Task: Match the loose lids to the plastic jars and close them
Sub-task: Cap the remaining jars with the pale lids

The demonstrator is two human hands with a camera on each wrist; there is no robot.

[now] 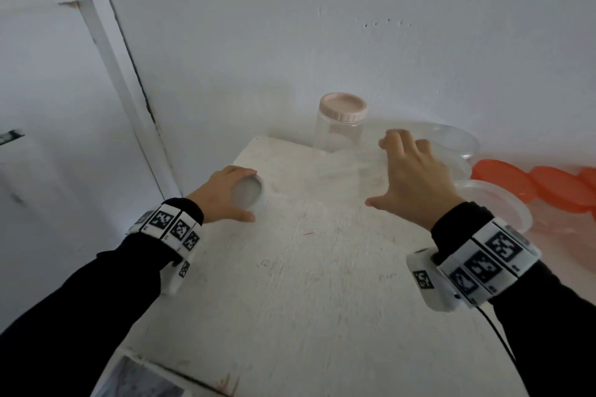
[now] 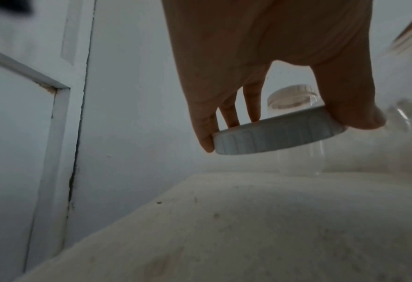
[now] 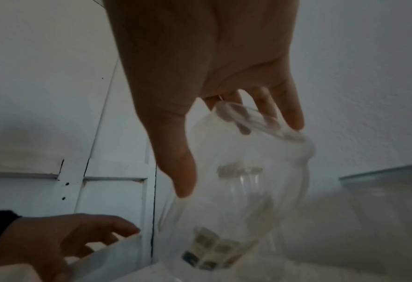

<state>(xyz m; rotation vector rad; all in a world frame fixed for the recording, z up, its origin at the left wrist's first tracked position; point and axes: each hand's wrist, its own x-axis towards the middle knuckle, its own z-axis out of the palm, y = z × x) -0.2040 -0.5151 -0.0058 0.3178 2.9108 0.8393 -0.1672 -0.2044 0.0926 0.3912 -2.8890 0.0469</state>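
So our left hand (image 1: 225, 195) had the white lid (image 2: 278, 133) pinched by its ribbed edge, thumb on one side and fingertips (image 2: 206, 143) on the other, held just off the white table (image 1: 306, 284) with the open underside facing up toward our head cam.

Our right hand (image 1: 416, 179) was curled around a clear jar (image 3: 236, 181), thumb on the near side and fingers over the far side. The jar was really blurry and tilted in the wrist view, so we couldn't tell how firm the hold was, only that the fingers were wrapped on it. The lid sat well to the left of that jar, apart from it.

Just beyond our right hand's fingertips and a bit left stood another clear jar (image 1: 338, 145) with a pink lid (image 1: 343, 106) already on it, upright near the wall. Off to the right of the right hand were some clear tubs (image 1: 458, 142) and a few orange lids (image 1: 503, 180) lying flat.
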